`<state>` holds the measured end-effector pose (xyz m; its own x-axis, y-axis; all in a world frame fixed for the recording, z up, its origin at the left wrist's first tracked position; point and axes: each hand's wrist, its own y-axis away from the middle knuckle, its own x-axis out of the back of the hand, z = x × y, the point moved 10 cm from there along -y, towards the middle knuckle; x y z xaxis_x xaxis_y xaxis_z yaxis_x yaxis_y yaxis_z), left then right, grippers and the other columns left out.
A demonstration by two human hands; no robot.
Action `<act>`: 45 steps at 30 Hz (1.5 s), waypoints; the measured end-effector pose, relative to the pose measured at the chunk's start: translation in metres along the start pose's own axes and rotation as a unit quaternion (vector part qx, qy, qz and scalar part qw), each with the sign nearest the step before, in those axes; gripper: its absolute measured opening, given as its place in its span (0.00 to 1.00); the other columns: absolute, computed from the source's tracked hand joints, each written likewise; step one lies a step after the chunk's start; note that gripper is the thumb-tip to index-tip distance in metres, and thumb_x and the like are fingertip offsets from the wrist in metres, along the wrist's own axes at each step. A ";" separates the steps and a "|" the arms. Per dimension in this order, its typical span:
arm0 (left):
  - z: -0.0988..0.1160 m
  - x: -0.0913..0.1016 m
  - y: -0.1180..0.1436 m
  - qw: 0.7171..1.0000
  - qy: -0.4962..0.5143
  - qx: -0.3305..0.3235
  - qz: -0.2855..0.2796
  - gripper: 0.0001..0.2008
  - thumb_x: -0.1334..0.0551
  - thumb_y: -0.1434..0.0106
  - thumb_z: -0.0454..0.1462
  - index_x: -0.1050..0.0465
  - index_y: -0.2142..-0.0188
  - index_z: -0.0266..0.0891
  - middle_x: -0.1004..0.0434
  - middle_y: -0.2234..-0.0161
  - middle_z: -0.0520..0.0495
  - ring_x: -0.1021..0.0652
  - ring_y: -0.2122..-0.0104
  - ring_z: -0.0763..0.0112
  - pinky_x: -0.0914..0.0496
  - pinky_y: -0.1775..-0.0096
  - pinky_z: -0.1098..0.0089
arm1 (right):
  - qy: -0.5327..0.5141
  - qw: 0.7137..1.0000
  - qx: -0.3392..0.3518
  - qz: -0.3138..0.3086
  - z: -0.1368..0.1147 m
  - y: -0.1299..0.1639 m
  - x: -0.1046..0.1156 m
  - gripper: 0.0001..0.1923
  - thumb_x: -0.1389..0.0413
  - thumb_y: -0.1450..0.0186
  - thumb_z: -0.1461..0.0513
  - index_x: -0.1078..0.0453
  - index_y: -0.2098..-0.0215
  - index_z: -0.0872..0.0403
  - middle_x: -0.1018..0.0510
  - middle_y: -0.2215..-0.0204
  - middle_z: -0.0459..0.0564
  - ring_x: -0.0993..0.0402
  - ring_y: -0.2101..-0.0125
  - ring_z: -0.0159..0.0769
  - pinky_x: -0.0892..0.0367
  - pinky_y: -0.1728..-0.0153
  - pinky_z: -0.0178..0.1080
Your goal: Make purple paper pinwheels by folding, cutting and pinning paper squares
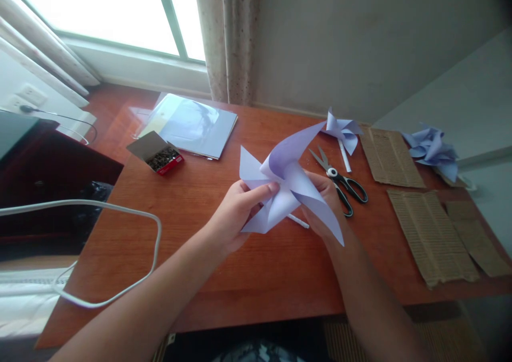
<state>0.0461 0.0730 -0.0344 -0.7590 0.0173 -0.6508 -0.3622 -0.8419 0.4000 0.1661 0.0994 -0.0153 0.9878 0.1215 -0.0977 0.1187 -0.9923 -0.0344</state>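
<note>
A pale lilac paper pinwheel [285, 188] is held up over the middle of the table, its curled blades spread out. My left hand [240, 207] grips it from the left, thumb pressed near its centre and fingers behind the paper. From the right, my right hand [322, 199] is closed on the pinwheel from behind; a blade hides most of its fingertips. A white paper stick [298, 222] shows below the blades; whether it is joined to the pinwheel I cannot tell. Scissors [340, 178] with black handles lie just beyond my right hand, blades slightly apart.
Another pinwheel on a stick [343, 130] lies behind the scissors, and more folded paper pinwheels [432, 147] sit far right. Cardboard pieces [434, 236] cover the right side. A red box of small metal pieces [166, 162], a folder [196, 127] and a white cable [158, 239] are left.
</note>
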 end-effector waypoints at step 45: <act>0.051 0.014 0.021 0.871 -0.326 -0.311 0.193 0.07 0.31 0.43 0.36 0.23 0.75 0.35 0.21 0.75 0.52 0.26 0.75 0.74 0.32 0.73 0.75 | 0.495 0.789 0.337 0.141 -0.089 0.043 -0.033 0.03 0.39 0.33 0.66 0.22 0.65 0.53 0.18 0.70 0.50 0.22 0.68 0.38 0.27 0.63 0.40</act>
<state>0.0005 0.0832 -0.0023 -0.9788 -0.2004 0.0419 0.1982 -0.9788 -0.0514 0.1474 0.0511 0.0753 0.6003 -0.5098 0.6163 0.1278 -0.6995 -0.7031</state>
